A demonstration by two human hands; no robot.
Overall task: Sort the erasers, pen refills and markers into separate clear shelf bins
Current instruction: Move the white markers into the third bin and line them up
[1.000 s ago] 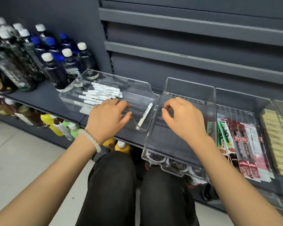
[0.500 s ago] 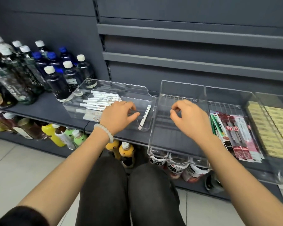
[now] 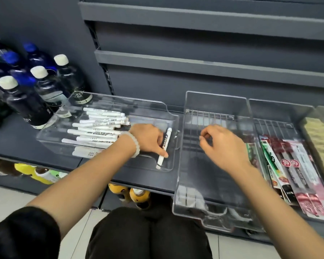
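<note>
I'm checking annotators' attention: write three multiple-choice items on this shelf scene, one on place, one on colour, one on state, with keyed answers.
1. Where does the stray marker lie?
A. marker bin's right end
B. middle bin
C. floor

2. What colour are the marker barrels?
A. red
B. white
C. green

3. What does the middle bin hold?
A. erasers
B. refills
C. nothing

Answers:
1 A, it lies apart from the marker pile, at the left hand.
2 B, all barrels show white.
3 C, only shelf shows through it under the right hand.

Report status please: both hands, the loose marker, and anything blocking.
Left hand touching loose marker in marker bin. Right hand over empty bin, loosely curled, holding nothing. Nothing blocking.
</note>
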